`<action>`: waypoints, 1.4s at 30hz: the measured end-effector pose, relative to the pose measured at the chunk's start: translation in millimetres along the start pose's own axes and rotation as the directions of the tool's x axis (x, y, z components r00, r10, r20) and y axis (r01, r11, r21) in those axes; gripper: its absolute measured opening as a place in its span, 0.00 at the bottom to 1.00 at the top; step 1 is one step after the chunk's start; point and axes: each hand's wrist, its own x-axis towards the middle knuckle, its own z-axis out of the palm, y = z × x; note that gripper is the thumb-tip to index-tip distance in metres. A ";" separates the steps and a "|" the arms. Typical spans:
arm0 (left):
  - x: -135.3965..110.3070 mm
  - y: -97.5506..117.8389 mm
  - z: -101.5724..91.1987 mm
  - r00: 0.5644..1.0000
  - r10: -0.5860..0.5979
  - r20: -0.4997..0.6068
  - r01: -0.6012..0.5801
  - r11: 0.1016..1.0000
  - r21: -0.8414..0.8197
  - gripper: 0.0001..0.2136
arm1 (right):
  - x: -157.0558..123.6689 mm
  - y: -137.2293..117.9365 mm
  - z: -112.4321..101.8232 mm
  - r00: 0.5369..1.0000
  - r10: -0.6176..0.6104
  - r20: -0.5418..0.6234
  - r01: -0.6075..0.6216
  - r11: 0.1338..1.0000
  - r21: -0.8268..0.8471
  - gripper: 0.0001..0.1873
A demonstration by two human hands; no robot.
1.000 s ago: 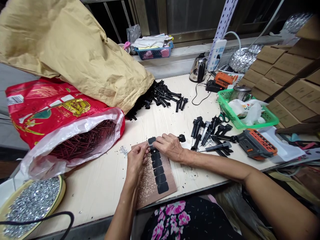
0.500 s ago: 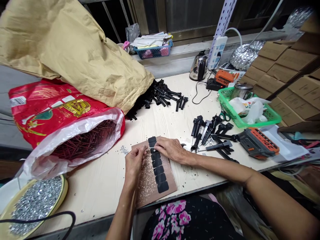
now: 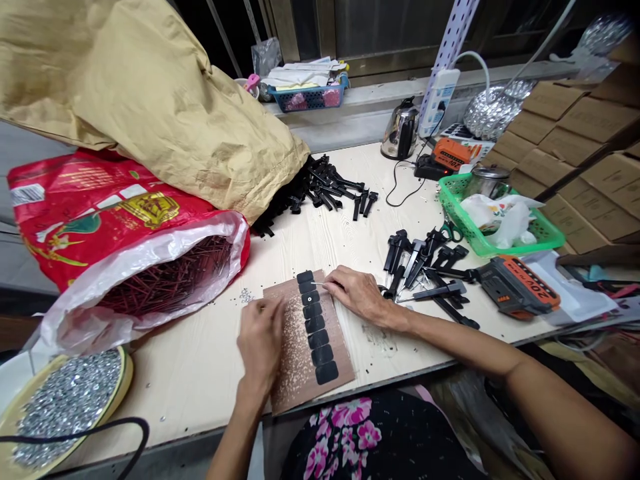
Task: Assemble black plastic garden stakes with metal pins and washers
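Observation:
A thin brown board (image 3: 293,383) lies on the table, with a column of rounded black pads (image 3: 319,339) down it and pale specks on its left half. On one upper pad sits a small pale ring (image 3: 309,299). My right hand (image 3: 357,297) pinches a thin metal pin (image 3: 317,284), its tip over the upper pads. At the board's left edge, my left hand (image 3: 260,340) is smeared by motion, its fingers curled; whether anything is in them is hidden. Just beyond it lies a small heap of shiny metal bits (image 3: 245,295).
Left, a red bag (image 3: 95,207) of thin dark rods and a yellow bowl (image 3: 127,383) of shiny pieces. A brown paper sack (image 3: 200,120) spills black plastic parts (image 3: 327,183). Right, more black tools (image 3: 415,260), a battery pack (image 3: 517,287) and a green basket (image 3: 545,233).
My left hand has drawn back left and toward me, away from the pin. My right hand has shifted slightly right, still pinching the pin.

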 end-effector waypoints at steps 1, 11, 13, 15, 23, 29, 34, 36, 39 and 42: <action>1.9 8.1 5.5 0.996 0.087 0.038 -0.085 0.995 -0.051 0.13 | 0.3 0.5 -0.2 1.000 0.003 -0.013 -0.003 1.000 -0.005 0.10; 16.4 12.3 29.8 0.951 0.251 0.181 -0.184 0.928 -0.323 0.09 | -3.6 5.8 -3.6 0.999 0.030 -0.031 -0.031 0.999 -0.026 0.10; 15.8 17.1 26.3 0.978 0.094 0.184 -0.008 0.907 -0.422 0.08 | -4.1 3.5 -3.6 0.999 0.024 -0.030 -0.025 0.999 -0.023 0.10; 15.2 24.1 22.5 0.963 -0.127 0.236 0.238 0.808 -0.538 0.10 | -4.6 -0.1 -3.0 1.000 -0.013 -0.021 0.012 1.000 -0.018 0.11; 18.5 45.7 15.4 0.805 -0.383 0.454 0.560 0.238 -0.794 0.16 | -1.6 -11.9 -0.3 0.991 -0.133 -0.020 0.131 0.987 -0.089 0.10; 23.3 49.5 8.0 0.755 -0.383 0.532 0.590 0.042 -0.807 0.17 | -1.0 -16.8 -1.3 0.991 -0.134 -0.028 0.129 0.981 -0.144 0.10; 24.7 46.6 5.2 0.735 -0.365 0.572 0.606 -0.028 -0.795 0.17 | -1.8 -19.9 3.7 0.984 -0.162 -0.077 0.147 0.974 -0.171 0.08; 24.3 46.0 5.8 0.741 -0.360 0.567 0.604 -0.013 -0.797 0.18 | -1.7 -21.2 4.8 0.982 -0.161 -0.099 0.140 0.971 -0.192 0.07; 23.7 46.6 8.0 0.751 -0.368 0.549 0.594 0.013 -0.804 0.18 | -1.7 -24.2 4.3 0.981 -0.166 -0.102 0.136 0.959 -0.248 0.08; 23.7 48.7 10.7 0.751 -0.384 0.537 0.579 -0.006 -0.815 0.19 | -1.8 -27.1 3.8 0.979 -0.179 -0.095 0.142 0.942 -0.305 0.10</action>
